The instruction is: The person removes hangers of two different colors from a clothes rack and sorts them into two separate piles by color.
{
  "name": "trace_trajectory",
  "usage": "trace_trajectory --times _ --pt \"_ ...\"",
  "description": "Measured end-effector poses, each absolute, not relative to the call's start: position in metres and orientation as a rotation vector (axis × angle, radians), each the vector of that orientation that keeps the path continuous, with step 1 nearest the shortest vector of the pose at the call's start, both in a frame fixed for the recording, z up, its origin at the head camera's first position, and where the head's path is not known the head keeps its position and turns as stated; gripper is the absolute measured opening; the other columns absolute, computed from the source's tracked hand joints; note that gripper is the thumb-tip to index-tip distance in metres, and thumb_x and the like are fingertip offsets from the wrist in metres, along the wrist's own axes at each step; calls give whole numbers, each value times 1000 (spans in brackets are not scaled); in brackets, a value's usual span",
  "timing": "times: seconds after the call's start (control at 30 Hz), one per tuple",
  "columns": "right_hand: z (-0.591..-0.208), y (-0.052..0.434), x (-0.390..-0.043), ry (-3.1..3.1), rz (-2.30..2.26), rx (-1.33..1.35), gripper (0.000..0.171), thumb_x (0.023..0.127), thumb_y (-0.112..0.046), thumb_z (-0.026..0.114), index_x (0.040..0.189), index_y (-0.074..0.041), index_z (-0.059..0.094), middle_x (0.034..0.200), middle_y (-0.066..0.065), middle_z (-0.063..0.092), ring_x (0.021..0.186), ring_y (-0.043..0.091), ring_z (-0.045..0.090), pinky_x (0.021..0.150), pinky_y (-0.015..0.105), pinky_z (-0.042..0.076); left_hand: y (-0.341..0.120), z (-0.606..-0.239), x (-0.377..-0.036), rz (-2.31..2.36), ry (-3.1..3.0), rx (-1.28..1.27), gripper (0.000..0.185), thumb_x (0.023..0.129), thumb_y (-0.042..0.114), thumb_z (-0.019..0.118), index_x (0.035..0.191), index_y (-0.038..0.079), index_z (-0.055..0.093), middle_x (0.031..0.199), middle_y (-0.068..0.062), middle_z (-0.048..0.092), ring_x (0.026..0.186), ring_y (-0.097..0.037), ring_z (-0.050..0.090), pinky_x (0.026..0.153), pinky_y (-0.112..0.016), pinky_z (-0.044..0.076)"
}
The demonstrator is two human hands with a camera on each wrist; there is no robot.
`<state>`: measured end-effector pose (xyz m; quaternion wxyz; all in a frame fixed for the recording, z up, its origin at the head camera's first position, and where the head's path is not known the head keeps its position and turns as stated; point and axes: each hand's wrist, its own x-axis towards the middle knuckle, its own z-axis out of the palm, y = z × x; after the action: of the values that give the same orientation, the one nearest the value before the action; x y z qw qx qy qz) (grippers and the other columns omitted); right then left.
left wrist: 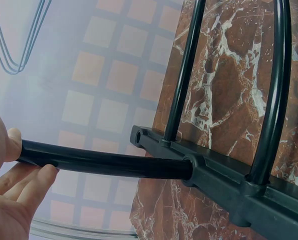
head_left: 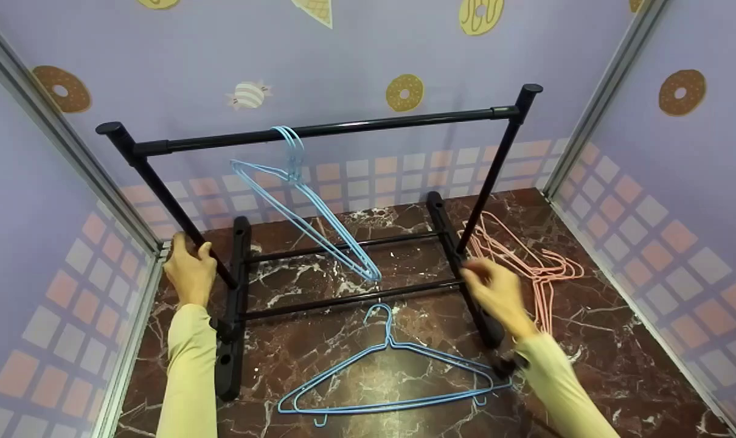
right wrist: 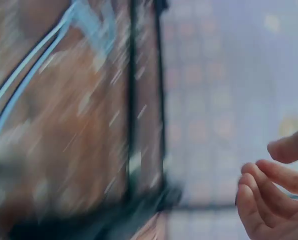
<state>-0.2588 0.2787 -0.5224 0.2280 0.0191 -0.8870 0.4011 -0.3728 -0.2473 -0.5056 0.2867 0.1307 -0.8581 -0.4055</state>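
My left hand (head_left: pixel 190 274) grips the left upright post (left wrist: pixel 104 164) of a black clothes rack, fingers and thumb around it in the left wrist view. My right hand (head_left: pixel 499 292) is beside the rack's right foot (head_left: pixel 474 304), below the right post (head_left: pixel 492 176). Its fingers are loosely bent, thumb apart, and nothing shows between them in the blurred right wrist view. Several light blue hangers (head_left: pixel 325 213) hang together from the top bar (head_left: pixel 398 123), left of its middle. On the marble-patterned surface in front of the rack lie more blue hangers (head_left: pixel 390 331), hooks pointing toward the rack.
Pink hangers (head_left: pixel 541 271) lie in a pile right of the rack, close behind my right hand. Two lower crossbars (head_left: pixel 356 300) join the feet. Lilac walls (head_left: pixel 343 67) with printed doughnuts and tiles enclose the back and both sides, with metal corner strips (head_left: pixel 605 91).
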Motion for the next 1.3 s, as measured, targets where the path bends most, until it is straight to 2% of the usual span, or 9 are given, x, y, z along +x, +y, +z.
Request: trace_trajectory --times 0.07,0.2,0.4,0.53,0.67,0.83,1.0,1.13,1.3 --pt "-507 254 -270 -2451 1165 160 17 90 -8 73 106 -4 75 103 11 77 90 26 72 86 37 55 -248 -505 -373 -1085 -2294 351 36 94 14 67 125 2 55 112 -36 67 106 -64 56 95 -66 43" --pt "-483 211 -290 -2461 1261 328 21 92 -12 73 110 -1 73 103 12 77 89 26 72 87 42 55 -249 -503 -373 -1085 -2295 349 37 94 15 67 126 2 55 114 -35 66 108 -64 56 96 -66 42" --pt "-450 157 -310 -2558 1501 427 30 97 -21 68 122 -4 69 116 12 74 102 25 72 94 40 55 -253 -502 -370 -1083 -2289 370 36 94 14 68 125 1 55 116 -34 66 110 -64 55 96 -65 42" --pt "-435 130 -320 -2597 1587 449 32 98 -22 65 124 -4 69 118 12 74 103 24 72 94 37 55 -253 -501 -369 -1092 -2299 363 37 94 14 67 127 2 54 117 -35 66 112 -64 55 98 -66 42" --pt "-429 112 -327 -2611 1579 451 30 98 -23 65 121 -5 71 115 10 75 99 21 71 91 34 55 -253 -503 -370 -1086 -2297 354 36 94 14 67 125 1 55 115 -34 66 110 -63 55 97 -66 42" --pt "-430 102 -332 -2592 1607 459 23 95 -18 68 113 -4 73 101 9 76 82 11 65 78 26 52 -249 -506 -371 -1083 -2295 333 33 93 13 68 121 1 56 110 -33 68 106 -62 57 95 -65 42" --pt "-429 99 -332 -2569 1542 484 16 91 -15 72 103 -5 78 92 8 76 69 5 58 68 21 47 -246 -506 -372 -1079 -2298 319 35 94 14 68 124 0 56 112 -34 68 107 -63 56 95 -65 42" --pt "-424 95 -328 -2566 1407 407 12 89 -16 75 97 -9 81 91 5 78 68 8 62 67 24 49 -246 -505 -372 -1081 -2303 324 35 95 15 67 125 1 55 114 -33 68 109 -63 56 95 -66 42" --pt "-416 92 -323 -2558 1235 283 13 86 -18 78 97 -11 83 91 4 80 78 17 74 76 34 55 -249 -507 -372 -1089 -2301 341 35 94 14 68 125 2 56 114 -33 67 109 -63 56 95 -66 42"
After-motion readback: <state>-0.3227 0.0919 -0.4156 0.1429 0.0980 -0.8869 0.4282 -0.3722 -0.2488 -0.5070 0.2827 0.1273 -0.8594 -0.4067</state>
